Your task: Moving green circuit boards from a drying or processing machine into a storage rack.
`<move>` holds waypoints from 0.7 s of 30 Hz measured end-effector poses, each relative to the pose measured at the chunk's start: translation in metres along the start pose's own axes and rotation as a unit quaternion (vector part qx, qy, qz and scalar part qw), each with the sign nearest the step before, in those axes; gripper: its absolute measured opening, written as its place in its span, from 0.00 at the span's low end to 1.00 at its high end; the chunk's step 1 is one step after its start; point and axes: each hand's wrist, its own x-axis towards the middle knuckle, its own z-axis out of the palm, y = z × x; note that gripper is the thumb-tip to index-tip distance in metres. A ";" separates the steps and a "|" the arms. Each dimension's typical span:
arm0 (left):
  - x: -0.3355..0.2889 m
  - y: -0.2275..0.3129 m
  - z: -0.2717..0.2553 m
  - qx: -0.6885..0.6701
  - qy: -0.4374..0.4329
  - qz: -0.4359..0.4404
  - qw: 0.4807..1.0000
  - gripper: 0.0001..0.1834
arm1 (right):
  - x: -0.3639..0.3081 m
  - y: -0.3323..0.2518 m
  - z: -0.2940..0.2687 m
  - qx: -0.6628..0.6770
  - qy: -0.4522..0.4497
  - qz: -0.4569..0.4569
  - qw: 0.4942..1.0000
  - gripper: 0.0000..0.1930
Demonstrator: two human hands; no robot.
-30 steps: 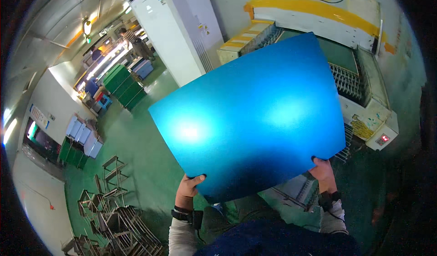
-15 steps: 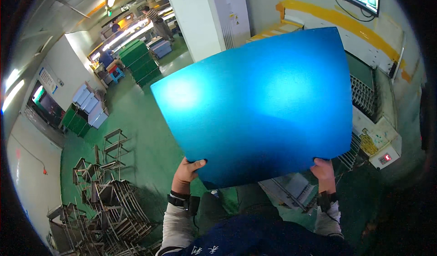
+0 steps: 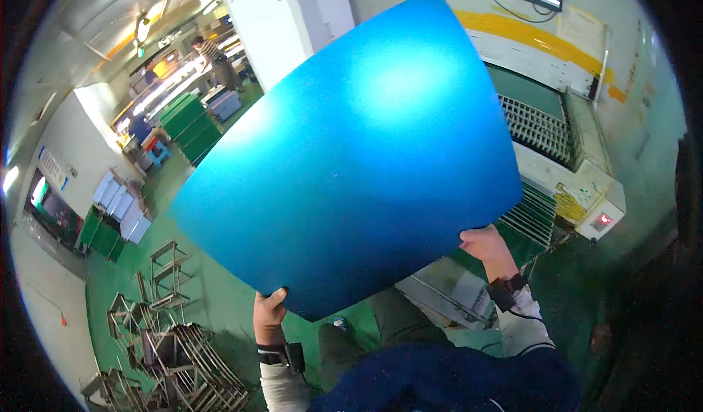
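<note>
Blue sheet (image 3: 351, 156): large, thin, glossy, held up in front of the person at chest height, tilted, far corner pointing up toward the wall. Fills most of the view, slight bow across its face, bright glare patches near the top and left.

Left hand (image 3: 269, 315) grips the near lower corner, thumb on top of the edge, fingers tucked under and hidden. Right hand (image 3: 486, 246) clamps the right lower edge, fingers closed on it; underside contact not visible. Both wrists wear dark bands.

Behind the sheet on the right: long machine (image 3: 578, 185) with slatted conveyor grilles, small red light on its end panel. Yellow stripe (image 3: 542, 42) runs along the wall above it. Tall white cabinet (image 3: 285, 16) stands at upper centre. Green crates (image 3: 187, 123) stacked far left. Metal frame racks (image 3: 168, 331) piled on the green floor (image 3: 212, 295), lower left, well apart from the hands. Another person (image 3: 211, 57) stands far back by the lit benches.
</note>
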 end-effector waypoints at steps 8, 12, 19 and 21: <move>0.012 -0.006 0.018 0.026 0.033 -0.003 0.999 0.27 | -0.009 0.006 -0.017 0.026 0.104 0.048 0.993 0.26; 0.029 -0.027 0.017 0.009 0.011 -0.057 0.998 0.29 | -0.032 -0.007 -0.003 0.045 0.108 0.064 0.991 0.22; 0.054 -0.085 -0.033 -0.190 -0.224 -0.162 0.942 0.36 | -0.060 -0.027 -0.034 0.071 0.162 -0.046 0.983 0.24; 0.047 -0.085 -0.012 -0.099 -0.164 -0.196 0.962 0.33 | -0.068 -0.042 -0.053 0.083 0.221 -0.055 0.970 0.21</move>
